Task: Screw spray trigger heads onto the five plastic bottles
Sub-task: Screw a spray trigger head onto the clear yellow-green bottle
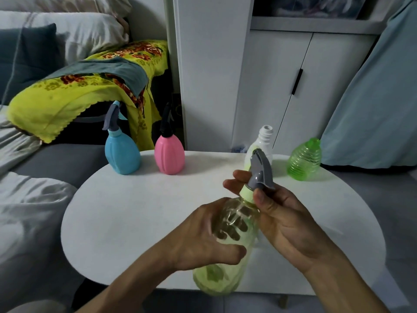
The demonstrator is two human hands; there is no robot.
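Note:
My left hand [203, 236] wraps the body of a clear yellow-green bottle [225, 267], tilted above the white round table [126, 213]. My right hand [279, 213] grips the pale green collar of a grey spray trigger head [260, 170] sitting on that bottle's neck. At the table's far edge a blue bottle [123, 154] carries a grey-blue trigger and a pink bottle [169, 154] carries a black one. A white bottle [262, 143] and a ribbed green bottle [304, 159] stand at the back right with bare necks.
A grey sofa with white bedding lies to the left. A yellow floral cloth [85, 91] drapes over something behind the blue bottle. White cabinet doors [282, 86] stand behind the table, and a pale blue fabric [379, 105] hangs at right.

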